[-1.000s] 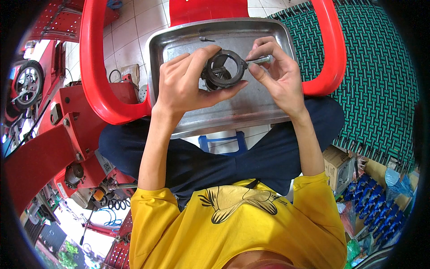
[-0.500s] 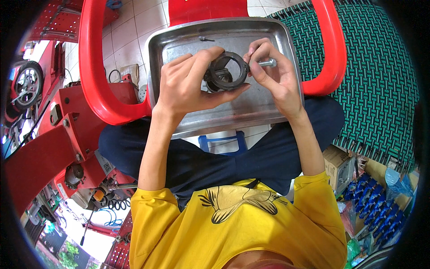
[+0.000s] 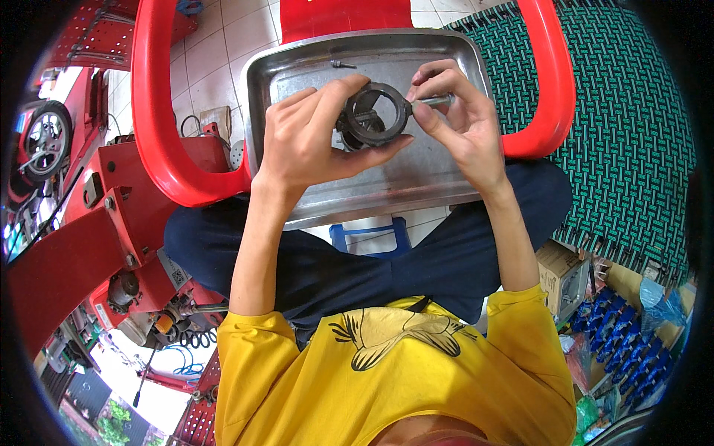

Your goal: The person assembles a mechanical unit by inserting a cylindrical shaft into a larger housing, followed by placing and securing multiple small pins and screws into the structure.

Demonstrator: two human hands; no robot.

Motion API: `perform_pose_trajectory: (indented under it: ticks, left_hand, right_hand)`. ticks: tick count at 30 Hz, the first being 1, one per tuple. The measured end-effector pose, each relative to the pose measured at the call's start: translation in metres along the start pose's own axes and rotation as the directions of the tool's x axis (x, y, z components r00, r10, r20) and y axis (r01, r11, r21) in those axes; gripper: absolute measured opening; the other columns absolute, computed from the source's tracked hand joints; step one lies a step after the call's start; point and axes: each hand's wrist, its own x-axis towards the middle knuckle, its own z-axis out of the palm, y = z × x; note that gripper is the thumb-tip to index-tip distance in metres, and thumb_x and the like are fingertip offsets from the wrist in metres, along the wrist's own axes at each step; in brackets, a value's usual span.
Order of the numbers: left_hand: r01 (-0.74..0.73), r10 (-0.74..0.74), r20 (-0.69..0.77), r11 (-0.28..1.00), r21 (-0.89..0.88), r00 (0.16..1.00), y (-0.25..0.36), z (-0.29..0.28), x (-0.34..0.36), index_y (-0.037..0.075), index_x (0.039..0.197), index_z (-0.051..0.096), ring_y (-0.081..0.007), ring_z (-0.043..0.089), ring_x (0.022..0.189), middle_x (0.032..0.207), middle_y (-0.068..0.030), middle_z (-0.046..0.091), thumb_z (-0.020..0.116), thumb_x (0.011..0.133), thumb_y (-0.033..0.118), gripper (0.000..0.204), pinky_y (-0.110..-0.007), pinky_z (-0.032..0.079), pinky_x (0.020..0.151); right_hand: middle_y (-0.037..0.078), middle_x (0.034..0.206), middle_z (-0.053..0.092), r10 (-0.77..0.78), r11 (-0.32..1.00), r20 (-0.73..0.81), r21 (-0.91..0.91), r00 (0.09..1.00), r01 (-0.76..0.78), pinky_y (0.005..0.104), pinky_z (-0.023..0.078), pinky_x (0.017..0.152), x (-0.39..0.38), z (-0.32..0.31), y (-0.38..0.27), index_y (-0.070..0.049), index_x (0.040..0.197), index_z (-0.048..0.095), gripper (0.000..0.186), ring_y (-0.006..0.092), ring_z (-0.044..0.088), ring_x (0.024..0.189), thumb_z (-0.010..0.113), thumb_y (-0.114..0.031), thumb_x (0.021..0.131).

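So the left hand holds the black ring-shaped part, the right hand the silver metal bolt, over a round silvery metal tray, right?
Not round: the head view shows a rectangular silvery metal tray. The left hand holds the black part, the right hand the bolt.

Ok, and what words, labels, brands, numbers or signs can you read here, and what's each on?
Nothing is clear enough to quote.
White label on the red machine: a square code; any lettering is too small to read.
Cardboard box: printing too small and blurred to read.
Yellow shirt: a drawing, no words visible.
Dark ring-shaped part and bolt: no lettering I can make out.
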Motion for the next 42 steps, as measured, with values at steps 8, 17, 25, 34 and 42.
perform_pose_trajectory:
  ticks: [8, 17, 25, 34, 42]
  left_hand:
    - [-0.02, 0.02, -0.01, 1.0, 0.005, 1.0, -0.003, 0.0, 0.0, 0.0, 0.105, 0.069, -0.0173, 0.074, 0.074, 0.087, -0.008, 0.073, 0.096, 0.062, 0.033, 0.061, -0.028, 0.059, 0.066]
    - [-0.023, 0.023, -0.005, 1.0, 0.009, 1.0, -0.002, 0.0, 0.001, 0.001, 0.106, 0.069, -0.0176, 0.074, 0.075, 0.087, -0.0078, 0.073, 0.096, 0.062, 0.034, 0.061, -0.028, 0.059, 0.067]
    - [0.007, -0.008, -0.01, 1.0, -0.012, 1.0, -0.004, 0.003, 0.003, 0.001, 0.106, 0.067, -0.0207, 0.075, 0.076, 0.089, -0.0095, 0.074, 0.093, 0.065, 0.034, 0.058, -0.029, 0.061, 0.066]
    - [0.014, -0.014, -0.012, 1.0, -0.017, 1.0, -0.002, 0.003, 0.005, 0.0, 0.105, 0.066, -0.0219, 0.075, 0.074, 0.087, -0.0106, 0.074, 0.093, 0.067, 0.032, 0.056, -0.03, 0.061, 0.065]
    - [0.073, -0.073, 0.026, 0.997, -0.027, 0.997, -0.002, 0.001, 0.001, 0.001, 0.114, 0.066, -0.02, 0.076, 0.084, 0.093, -0.0103, 0.075, 0.095, 0.064, 0.029, 0.064, -0.031, 0.061, 0.074]
  right_hand:
    - [0.004, 0.105, 0.072, -0.007, 1.0, 0.022, -0.005, 1.0, 0.007, 0.0281, 0.051, 0.084, 0.001, -0.001, -0.002, -0.009, 0.104, 0.07, 0.016, 0.0122, 0.066, 0.101, 0.076, -0.014, 0.09]
    - [0.003, 0.105, 0.072, -0.014, 0.999, 0.016, -0.031, 1.0, 0.015, 0.028, 0.052, 0.083, 0.0, -0.002, -0.001, -0.008, 0.105, 0.07, 0.018, 0.0123, 0.067, 0.101, 0.076, -0.013, 0.089]
    - [0.006, 0.096, 0.072, 0.133, 0.989, -0.03, 0.065, 0.991, -0.131, 0.0288, 0.058, 0.077, 0.001, -0.001, -0.007, -0.003, 0.105, 0.069, 0.019, 0.0142, 0.071, 0.082, 0.076, -0.01, 0.09]
    - [0.008, 0.098, 0.071, 0.064, 0.998, -0.047, 0.011, 0.997, -0.064, 0.0289, 0.059, 0.076, 0.001, 0.001, -0.007, -0.001, 0.105, 0.068, 0.017, 0.0152, 0.072, 0.084, 0.074, -0.007, 0.091]
    - [0.007, 0.096, 0.07, 0.122, 0.987, -0.027, 0.104, 0.992, -0.119, 0.0276, 0.057, 0.078, 0.001, 0.002, -0.01, -0.002, 0.104, 0.067, 0.016, 0.0133, 0.07, 0.085, 0.073, -0.012, 0.093]
